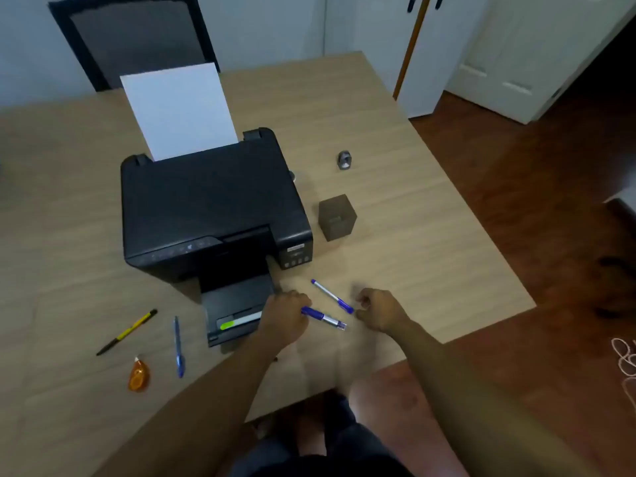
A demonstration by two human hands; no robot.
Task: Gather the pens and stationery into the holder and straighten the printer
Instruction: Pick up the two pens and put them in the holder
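Two hands at the pens, near the right edge of the table

Two purple pens lie in front of the printer, toward the near right corner of the wooden table. The left hand is closed on the lower purple pen, whose tip sticks out to the right of the fist. The right hand has its fingers curled together just beside the end of the upper purple pen; I cannot tell if it touches the pen.

The printer is black and stands about in the middle of the table, turned at an angle to the table edges. A white sheet of paper stands in its rear feed, and its output tray is pulled out toward the near edge. The brown square holder stands just beside the right side of the printer. Farther back, toward the far right corner, a small grey object stands alone.

Near the left part of the near edge lie a yellow and black pen, a blue pen and an orange correction tape, apart from each other.
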